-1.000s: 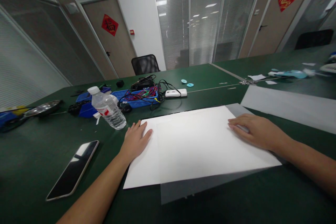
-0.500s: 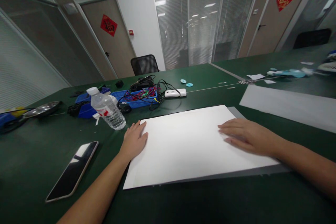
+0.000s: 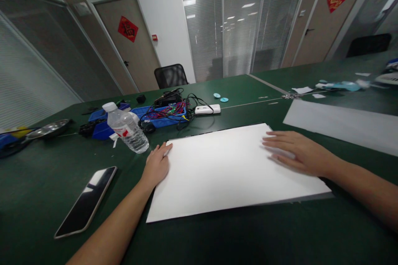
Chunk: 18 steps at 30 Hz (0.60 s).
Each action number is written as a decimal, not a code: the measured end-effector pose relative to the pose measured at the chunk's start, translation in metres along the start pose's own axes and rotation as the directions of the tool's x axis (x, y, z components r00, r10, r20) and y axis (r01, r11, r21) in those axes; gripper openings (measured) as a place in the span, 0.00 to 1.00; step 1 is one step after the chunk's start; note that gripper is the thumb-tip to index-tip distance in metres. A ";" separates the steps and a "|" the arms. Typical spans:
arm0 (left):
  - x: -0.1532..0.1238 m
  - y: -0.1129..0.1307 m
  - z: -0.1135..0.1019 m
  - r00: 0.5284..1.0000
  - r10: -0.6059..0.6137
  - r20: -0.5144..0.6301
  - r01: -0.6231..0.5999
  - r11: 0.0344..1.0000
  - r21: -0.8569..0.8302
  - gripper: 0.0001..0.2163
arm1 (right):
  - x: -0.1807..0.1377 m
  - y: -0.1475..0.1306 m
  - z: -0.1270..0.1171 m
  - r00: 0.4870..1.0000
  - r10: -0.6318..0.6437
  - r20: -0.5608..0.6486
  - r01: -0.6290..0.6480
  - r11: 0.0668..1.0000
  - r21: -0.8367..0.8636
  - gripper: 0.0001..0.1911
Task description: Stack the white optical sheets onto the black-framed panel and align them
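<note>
A large white sheet of paper (image 3: 214, 169) lies flat on the green table. Thin strips of a darker grey sheet (image 3: 325, 195) show beneath it along the lower right. My left hand (image 3: 157, 165) rests at the upper left edge of the paper, fingers stretched forward and the thumb tucked down near the edge. Over the right edge is my right hand (image 3: 297, 151), palm down with its fingers spread and slightly blurred. Whether its fingertips press on the paper or hover just above, I cannot tell.
A water bottle (image 3: 127, 128) stands tilted-looking beyond my left hand, near a blue tray (image 3: 168, 121) of tangled wires. A phone (image 3: 87, 203) lies at left. Another white sheet (image 3: 342, 126) is at right. A metal dish (image 3: 49, 129) sits far left.
The grey sheet underneath has slid left, so less of it sticks out at right and below. My right hand has shifted slightly right, and my left thumb has drawn in.
</note>
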State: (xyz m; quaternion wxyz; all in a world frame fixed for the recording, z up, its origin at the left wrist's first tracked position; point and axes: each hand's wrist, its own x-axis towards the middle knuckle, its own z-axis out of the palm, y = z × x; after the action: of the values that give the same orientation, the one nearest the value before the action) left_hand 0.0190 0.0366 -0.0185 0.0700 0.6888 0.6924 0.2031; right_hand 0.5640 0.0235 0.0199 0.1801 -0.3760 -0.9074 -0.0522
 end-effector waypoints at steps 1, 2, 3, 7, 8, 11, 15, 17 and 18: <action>0.000 0.000 0.000 1.000 0.002 -0.001 -0.002 1.000 -0.005 0.29 | -0.003 0.012 -0.004 0.997 0.068 -0.037 -0.070 0.996 -0.060 0.25; 0.001 0.000 0.000 1.000 0.002 -0.003 -0.002 1.000 -0.008 0.28 | -0.006 0.025 -0.008 0.982 0.176 -0.066 -0.183 0.975 -0.122 0.26; 0.001 0.001 0.000 1.000 -0.001 -0.005 0.001 1.000 -0.006 0.28 | -0.011 0.039 -0.011 0.945 0.314 -0.090 -0.325 0.929 -0.178 0.28; 0.000 0.010 -0.004 1.000 -0.012 0.020 0.011 0.999 0.041 0.25 | -0.037 0.091 -0.013 0.597 0.789 -0.142 -0.788 0.545 -0.285 0.42; -0.001 0.014 -0.005 0.999 -0.008 0.031 0.006 0.998 0.066 0.26 | -0.043 0.100 -0.011 0.519 0.844 -0.135 -0.836 0.467 -0.288 0.44; -0.004 0.023 -0.010 0.998 -0.002 0.059 -0.007 0.987 0.161 0.31 | -0.055 0.112 -0.001 0.381 0.922 -0.071 -0.891 0.346 -0.294 0.46; -0.007 0.028 -0.013 0.996 -0.007 0.085 -0.012 0.974 0.226 0.32 | -0.054 0.107 0.007 0.383 0.923 -0.024 -0.882 0.358 -0.306 0.48; -0.007 0.028 -0.014 0.996 -0.012 0.094 -0.011 0.972 0.236 0.32 | -0.051 0.101 0.007 0.400 0.916 -0.028 -0.874 0.372 -0.313 0.51; -0.007 0.028 -0.014 0.995 -0.013 0.099 -0.011 0.971 0.239 0.33 | -0.050 0.099 0.006 0.409 0.912 -0.032 -0.870 0.379 -0.317 0.50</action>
State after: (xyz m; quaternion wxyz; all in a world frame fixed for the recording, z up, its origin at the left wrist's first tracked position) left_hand 0.0400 0.0260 0.0039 0.0210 0.7010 0.7079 0.0835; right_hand 0.6643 0.0620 -0.0085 0.0560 -0.8294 -0.5537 -0.0484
